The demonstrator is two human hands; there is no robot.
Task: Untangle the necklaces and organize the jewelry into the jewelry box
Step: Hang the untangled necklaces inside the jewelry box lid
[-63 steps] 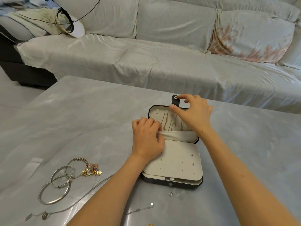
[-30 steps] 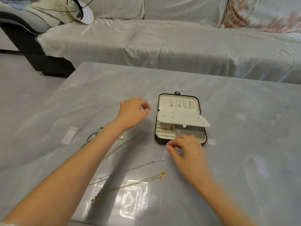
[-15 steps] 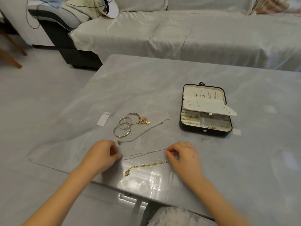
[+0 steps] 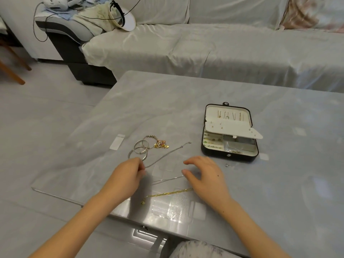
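While the grip of the left hand (image 4: 128, 175) pinches the long silver chain (image 4: 167, 154), the right hand (image 4: 206, 175) hangs, grip apart, over the thin chain (image 4: 167, 180).

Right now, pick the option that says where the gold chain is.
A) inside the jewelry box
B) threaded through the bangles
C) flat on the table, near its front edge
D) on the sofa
C: the gold chain lies flat on the table beside the right hand, outside the open jewelry box.
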